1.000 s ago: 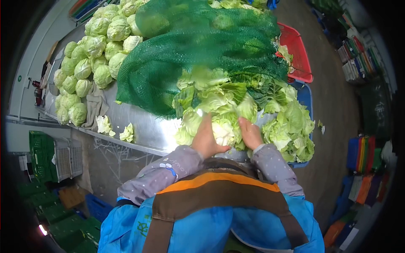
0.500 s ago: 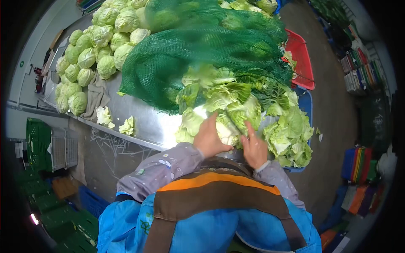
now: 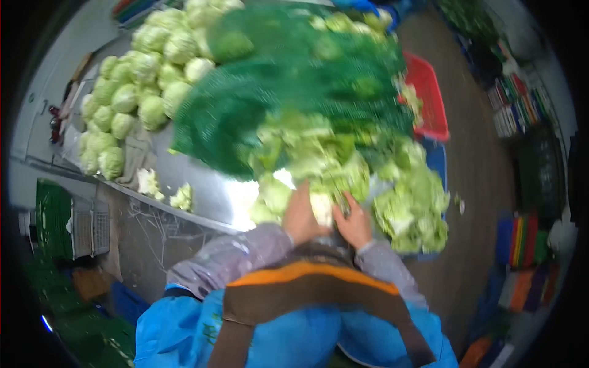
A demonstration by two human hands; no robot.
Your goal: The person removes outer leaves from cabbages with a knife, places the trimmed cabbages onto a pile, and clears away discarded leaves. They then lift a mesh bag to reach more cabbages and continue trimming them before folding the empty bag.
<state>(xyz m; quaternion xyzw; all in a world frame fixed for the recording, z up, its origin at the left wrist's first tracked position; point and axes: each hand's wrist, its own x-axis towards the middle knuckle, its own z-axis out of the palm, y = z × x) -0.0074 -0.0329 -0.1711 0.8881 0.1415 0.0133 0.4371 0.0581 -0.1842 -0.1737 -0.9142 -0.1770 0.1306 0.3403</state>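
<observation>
A pale cabbage (image 3: 321, 207) sits at the near edge of the metal table, between my two hands. My left hand (image 3: 302, 216) grips its left side, fingers pointing away from me. Close on the right, my right hand (image 3: 354, 226) is closed around a knife (image 3: 346, 210), of which only a small dark part shows; motion blurs it. Loose cabbage leaves (image 3: 316, 150) are heaped just beyond the hands. More trimmed leaves (image 3: 410, 214) pile up to the right, over a blue crate (image 3: 437, 161).
Green mesh netting (image 3: 288, 80) covers cabbages across the table. Whole cabbages (image 3: 147, 67) are stacked at the far left, near a grey cloth (image 3: 138, 153). Leaf scraps (image 3: 182, 197) lie on the metal table (image 3: 215, 196). A red crate (image 3: 432, 98) stands at right. Someone's blue-gloved hand (image 3: 359, 5) shows at the top.
The view has shifted, and the scene near the hands sits lower. My right hand has drawn closer to the left one, and the knife blade, visible earlier, is now mostly hidden.
</observation>
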